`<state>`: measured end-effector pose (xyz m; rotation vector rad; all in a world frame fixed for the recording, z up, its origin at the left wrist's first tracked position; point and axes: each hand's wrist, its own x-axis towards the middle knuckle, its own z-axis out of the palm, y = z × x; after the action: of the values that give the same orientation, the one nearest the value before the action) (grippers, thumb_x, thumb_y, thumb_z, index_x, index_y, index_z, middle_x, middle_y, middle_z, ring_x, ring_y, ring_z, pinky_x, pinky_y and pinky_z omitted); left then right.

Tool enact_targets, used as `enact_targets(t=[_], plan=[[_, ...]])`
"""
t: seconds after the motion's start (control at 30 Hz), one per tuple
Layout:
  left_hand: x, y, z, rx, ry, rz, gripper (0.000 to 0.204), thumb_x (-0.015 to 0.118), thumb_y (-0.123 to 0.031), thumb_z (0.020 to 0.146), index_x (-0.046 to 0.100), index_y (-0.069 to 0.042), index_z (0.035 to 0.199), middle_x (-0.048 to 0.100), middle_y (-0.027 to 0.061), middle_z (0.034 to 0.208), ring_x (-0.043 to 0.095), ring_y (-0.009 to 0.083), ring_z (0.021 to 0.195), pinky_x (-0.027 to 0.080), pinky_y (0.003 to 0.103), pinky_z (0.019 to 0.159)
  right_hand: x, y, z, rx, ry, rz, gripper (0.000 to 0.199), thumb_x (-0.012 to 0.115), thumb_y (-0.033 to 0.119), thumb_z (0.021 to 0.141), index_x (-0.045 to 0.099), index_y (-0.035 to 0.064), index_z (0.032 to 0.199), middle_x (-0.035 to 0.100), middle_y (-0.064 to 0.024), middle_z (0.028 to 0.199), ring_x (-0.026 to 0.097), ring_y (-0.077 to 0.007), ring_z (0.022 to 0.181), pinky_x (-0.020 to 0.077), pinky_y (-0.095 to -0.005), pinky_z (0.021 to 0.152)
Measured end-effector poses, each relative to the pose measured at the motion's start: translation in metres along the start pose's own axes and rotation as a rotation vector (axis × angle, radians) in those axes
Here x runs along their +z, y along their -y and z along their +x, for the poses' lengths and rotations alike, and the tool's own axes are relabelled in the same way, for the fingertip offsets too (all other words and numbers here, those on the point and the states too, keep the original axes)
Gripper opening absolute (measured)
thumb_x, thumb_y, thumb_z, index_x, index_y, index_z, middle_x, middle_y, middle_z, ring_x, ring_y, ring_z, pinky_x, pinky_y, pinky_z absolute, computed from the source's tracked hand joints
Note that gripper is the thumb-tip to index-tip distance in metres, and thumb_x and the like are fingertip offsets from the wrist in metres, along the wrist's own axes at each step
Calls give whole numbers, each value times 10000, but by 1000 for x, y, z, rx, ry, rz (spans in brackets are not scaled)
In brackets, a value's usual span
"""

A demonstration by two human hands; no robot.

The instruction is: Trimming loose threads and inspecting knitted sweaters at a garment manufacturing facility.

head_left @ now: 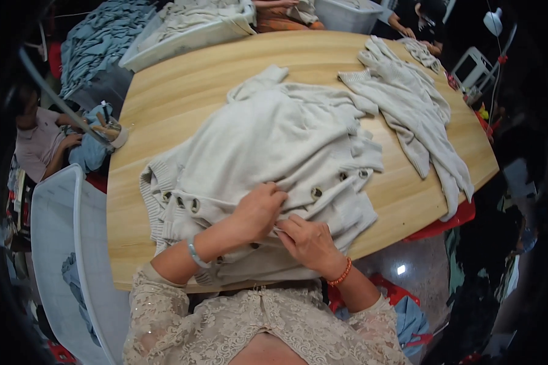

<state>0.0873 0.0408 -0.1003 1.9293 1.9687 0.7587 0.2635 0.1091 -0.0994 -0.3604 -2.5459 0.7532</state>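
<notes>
A cream knit cardigan [243, 140] with large dark buttons lies spread on the table in front of me, its ribbed edges partly folded over. More cream knit layers show beneath its near edge. My left hand [259, 210] is closed on the cardigan's button band, fingertips bunched at the fabric. Just right of it and slightly nearer, my right hand [309, 243] pinches the edge of the same band. Between the fingertips, the exact spot they grip is hidden. One dark button [316, 193] sits on the band to the right of my hands.
Another cream knit garment [408, 103] lies at the table's right. The wooden table [164, 91] has a cup of tools [119, 135] at its left edge. White bins [82, 201] stand left and behind. Other people [45, 137] sit around, and a heap of grey-blue garments [100, 45] rises back left.
</notes>
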Motion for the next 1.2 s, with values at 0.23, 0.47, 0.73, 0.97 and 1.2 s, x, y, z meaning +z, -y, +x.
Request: enact_targets(t=[0.23,0.47,0.73,0.97,1.2], plan=[[-9,8,6,-272,167,-577,138,741,-105,800,683,7,857,691,89,745,646,171,680,506,312,622,7,-1,-7,54,-101,54,225,684,38,799,633,46,1018,608,-110,865,640,-327,699,516,-407,584],[-14,19,3,-430,195,-1087,160,739,-100,872,709,48,927,698,7,810,610,75,735,500,237,653,2,4,0,68,-211,62,413,709,67,777,577,-5,1161,625,-156,984,643,-330,721,533,-397,636],[-25,-4,-25,35,94,-338,334,720,3,818,645,6,1144,666,75,910,649,215,827,526,320,725,12,-6,-1,27,-66,-147,425,672,92,797,558,-28,1188,588,-169,917,634,-342,745,534,-413,640],[4,15,-24,172,-184,-241,229,683,74,781,666,-10,994,605,127,813,598,317,756,483,389,647,2,-7,4,57,89,-114,359,616,66,850,537,-8,1192,575,-169,972,627,-352,795,524,-436,681],[-4,14,-20,99,-140,-252,195,666,72,799,658,-18,971,614,140,830,599,328,753,483,387,656,5,-21,10,-71,-21,47,313,620,-2,780,603,-2,1093,558,-152,885,617,-344,737,505,-429,645]])
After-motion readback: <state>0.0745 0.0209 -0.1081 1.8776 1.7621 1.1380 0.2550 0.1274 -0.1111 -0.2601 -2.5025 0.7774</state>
